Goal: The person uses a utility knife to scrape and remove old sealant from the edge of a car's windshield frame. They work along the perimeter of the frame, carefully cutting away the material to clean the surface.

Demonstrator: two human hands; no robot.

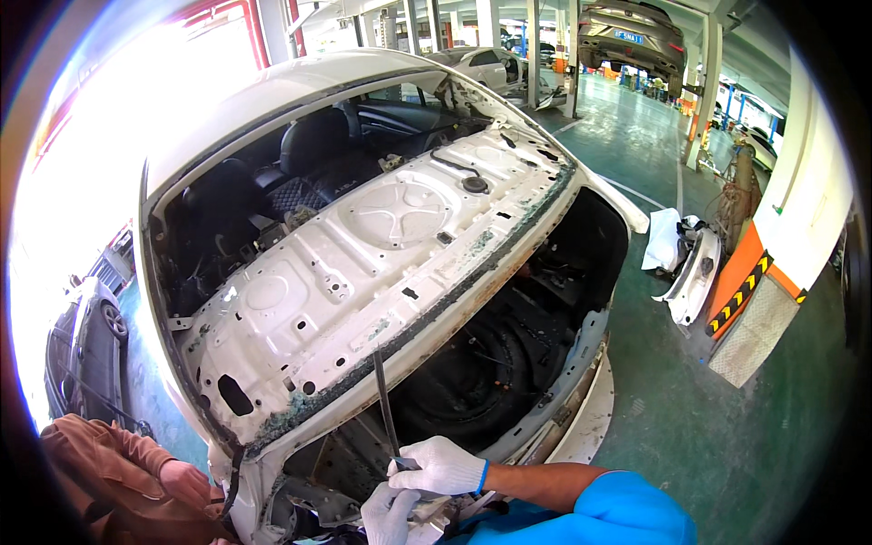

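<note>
My right hand, in a white knit glove with a blue cuff edge, is closed on a long, narrow, dark flat strip. The strip rises from the fingers to the dark window-frame edge of a white car body. Just below, my left hand, also white-gloved, has its fingers bent close to the strip's lower end; what they grip is hidden. Both hands are over the car's rear, beside the open boot. Crumbled glass lies along the frame edge.
A person in a brown jacket is at the left, one hand near the car's corner. A bumper piece lies by a pillar on the right. Beyond stand a raised car and a partly stripped car.
</note>
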